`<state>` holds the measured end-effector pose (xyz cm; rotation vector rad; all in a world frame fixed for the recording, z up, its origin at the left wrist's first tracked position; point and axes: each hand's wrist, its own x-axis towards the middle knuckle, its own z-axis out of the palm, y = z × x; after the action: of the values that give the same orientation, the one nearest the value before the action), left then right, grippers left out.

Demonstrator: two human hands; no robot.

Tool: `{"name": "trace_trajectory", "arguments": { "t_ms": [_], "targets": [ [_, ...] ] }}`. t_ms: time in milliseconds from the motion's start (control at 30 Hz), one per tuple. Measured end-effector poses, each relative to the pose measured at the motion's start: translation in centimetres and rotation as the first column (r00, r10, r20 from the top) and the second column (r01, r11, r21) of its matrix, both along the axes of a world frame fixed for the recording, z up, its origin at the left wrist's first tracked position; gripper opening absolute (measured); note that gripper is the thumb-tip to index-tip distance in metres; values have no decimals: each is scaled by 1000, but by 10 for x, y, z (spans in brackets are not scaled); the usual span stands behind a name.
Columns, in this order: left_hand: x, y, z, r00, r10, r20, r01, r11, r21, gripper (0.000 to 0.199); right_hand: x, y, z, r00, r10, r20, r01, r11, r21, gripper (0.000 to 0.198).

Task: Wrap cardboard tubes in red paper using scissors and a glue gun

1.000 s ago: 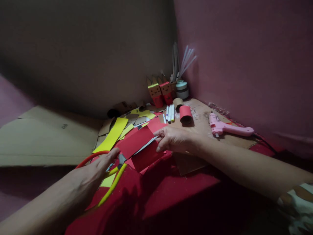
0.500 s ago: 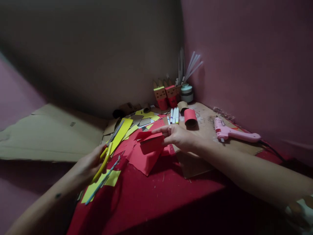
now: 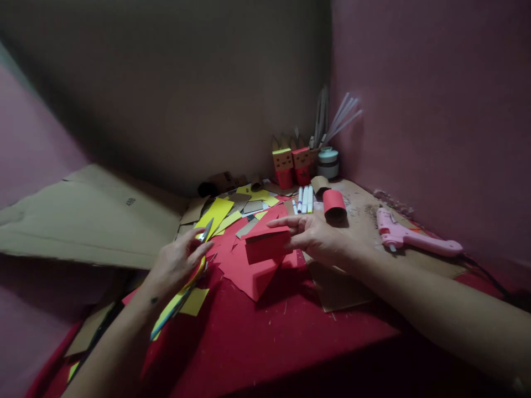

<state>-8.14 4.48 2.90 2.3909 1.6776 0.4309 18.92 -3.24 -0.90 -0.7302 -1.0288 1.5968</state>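
Observation:
My left hand (image 3: 176, 262) is closed around the scissors (image 3: 201, 267) near the pivot, thumb and fingers on either side. The blades point up and away, and the yellow handles run back partly hidden under the hand. My right hand (image 3: 315, 235) pinches a folded piece of red paper (image 3: 267, 247) between fingers and thumb, raised over the table. Below it lies a larger red sheet (image 3: 240, 273) with cut edges. Beside the left wrist, a slim blue stick-like tool (image 3: 165, 321) lies across yellow paper (image 3: 194, 302).
Yellow scraps (image 3: 215, 215) lie behind the hands. Markers (image 3: 305, 200), a red tube (image 3: 334, 204) and a pink glue gun (image 3: 415, 237) are to the right. Two box-headed figures (image 3: 283, 160) and a lidded jar (image 3: 328, 163) stand at the back. A cardboard sheet (image 3: 95, 221) is at left.
My left hand has moved forward and right along the scissors, its grip shifting from the yellow handles toward the blades. My right hand still holds the folded red paper. The view has shifted slightly left.

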Motion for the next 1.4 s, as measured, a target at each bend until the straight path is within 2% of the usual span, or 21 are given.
{"name": "trace_trajectory", "arguments": {
  "t_ms": [33, 67, 100, 133, 167, 300, 367, 433, 500, 567, 667, 767, 867, 1067, 1233, 1400],
  "targets": [
    [10, -10, 3, 973, -78, 215, 106, 987, -120, 51, -1, -1, 2, 1000, -6, 1, 6, 1000, -23, 55],
    [21, -20, 5, 903, -125, 412, 237, 943, -234, 55, -2, -2, 4, 1000, -14, -2, 14, 999, -48, 56],
    [31, -28, 6, 838, -142, 528, 335, 897, -290, 58, -2, -3, 5, 1000, -20, -13, 19, 997, -71, 56],
    [40, -35, 5, 809, -137, 572, 373, 871, -319, 59, -3, -3, 6, 999, -26, -34, 23, 996, -88, 56],
    [47, -41, 4, 786, -112, 608, 370, 873, -317, 59, -3, -3, 6, 998, -33, -59, 27, 995, -99, 56],
    [64, -47, -6, 723, -42, 689, 230, 956, -183, 45, -1, 2, 1, 992, -53, -116, 40, 993, -111, 54],
    [67, -47, -11, 674, -41, 737, 219, 965, -146, 43, -1, 3, 0, 993, -46, -113, 34, 994, -105, 54],
    [69, -47, -16, 590, -18, 807, 287, 939, -189, 47, -1, 2, -1, 993, -30, -115, 20, 995, -93, 53],
    [72, -48, -20, 494, 61, 867, 384, 880, -280, 49, -2, 1, 0, 993, -19, -114, 10, 996, -84, 52],
    [75, -47, -23, 443, 142, 885, 428, 834, -348, 48, -2, 1, 0, 995, -12, -101, 3, 996, -89, 51],
    [75, -45, -27, 460, 186, 868, 406, 825, -392, 50, -1, 4, -1, 996, -24, -84, 15, 994, -110, 52],
    [72, -40, -30, 488, 162, 858, 425, 814, -396, 54, -1, 7, -3, 998, -27, -63, 20, 994, -109, 52],
    [70, -39, -33, 509, 142, 849, 439, 805, -398, 50, -1, 9, -5, 998, -5, -56, 0, 995, -100, 48],
    [75, -47, -35, 445, 251, 860, 419, 790, -447, 44, -2, 12, -10, 999, -41, -28, 38, 994, -102, 40],
    [77, -51, -35, 437, 251, 863, 438, 779, -449, 45, -5, 16, -13, 998, -63, 25, 66, 991, -114, 46],
    [75, -51, -38, 434, 280, 856, 402, 790, -463, 58, -7, 15, -11, 995, -83, 56, 87, 993, -83, 60]
  ]
}}
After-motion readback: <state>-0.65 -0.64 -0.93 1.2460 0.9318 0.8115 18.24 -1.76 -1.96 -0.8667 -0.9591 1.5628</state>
